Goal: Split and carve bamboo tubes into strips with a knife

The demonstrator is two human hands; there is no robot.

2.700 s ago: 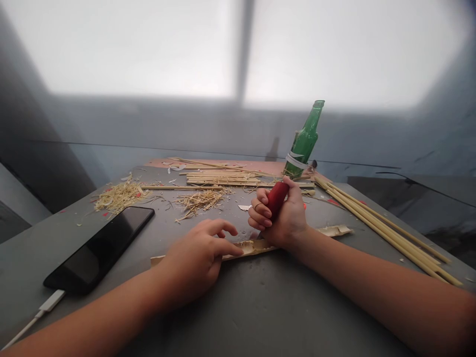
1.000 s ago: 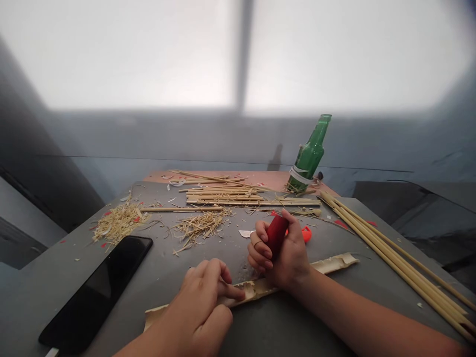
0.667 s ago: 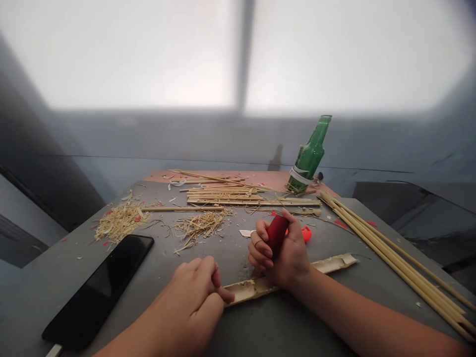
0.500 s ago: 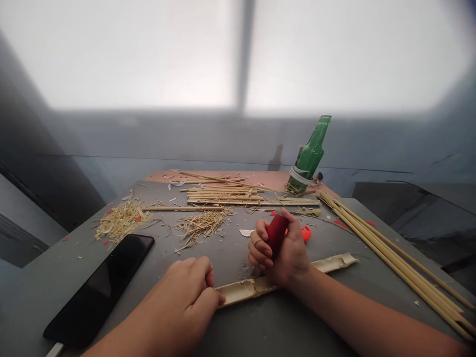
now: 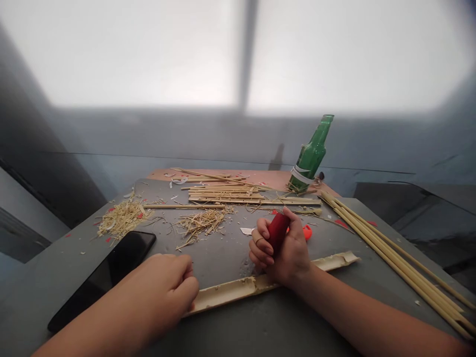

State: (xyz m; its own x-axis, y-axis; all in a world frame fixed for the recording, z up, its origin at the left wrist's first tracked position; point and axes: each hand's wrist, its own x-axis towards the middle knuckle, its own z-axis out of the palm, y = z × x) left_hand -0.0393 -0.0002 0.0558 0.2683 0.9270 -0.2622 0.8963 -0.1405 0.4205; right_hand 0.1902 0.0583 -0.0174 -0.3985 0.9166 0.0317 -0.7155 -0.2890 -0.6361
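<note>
Pale split bamboo with a trough-like hollow (image 5: 226, 292) lies slantwise on the dark grey table (image 5: 241, 337), its open side up, running between the two hands. Much of the visible hollow looks opened out and fairly smooth, while a rough, jagged ridge crosses it near the middle, so the clearing there seems partial; how much remains under the hands cannot be judged.

The left hand (image 5: 159, 285) is over the bamboo's left end, its fingers curled inward, fingertips at or just beside the edge; whether they pinch it is hidden. The right hand (image 5: 295, 253) is closed around a dark red tapered handle (image 5: 278, 230), thumb near its top, the heel of the hand over the bamboo just right of the ridge. The tool's lower end is not clearly visible.

Behind the right hand sits a bright orange-red plastic piece (image 5: 307, 232). Farther out lie two heaps of straw-coloured shavings (image 5: 204, 222), a row of thin bamboo sticks (image 5: 225, 194) and a tilted green glass bottle (image 5: 310, 158). Long bamboo strips (image 5: 394, 255) rest to the right, a black phone (image 5: 111, 270) to the left.
</note>
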